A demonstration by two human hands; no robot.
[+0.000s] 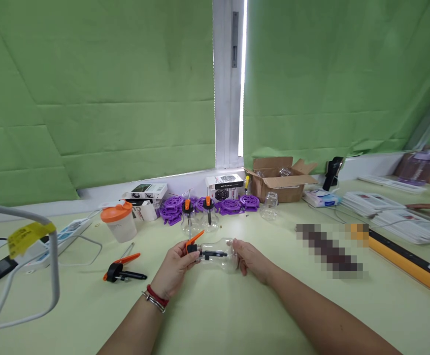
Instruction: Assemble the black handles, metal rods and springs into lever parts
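Two hands (178, 264) (249, 256) grip sprayer (193, 249) and bottle (227, 244); central white box (224, 189) has unreadable lettering (226, 185)

From a single camera worn on the person's head, the view looked forward and down over a pale green tabletop (259, 315), which filled most of the lower half. Both forearms reached in from the bottom edge, bringing the left hand (174, 268) and right hand (250, 259) near the middle, fairly close to the lens. Farther off, it faced green window coverings (126, 79) across the upper half, with a white window frame (224, 98) upright just right of centre.
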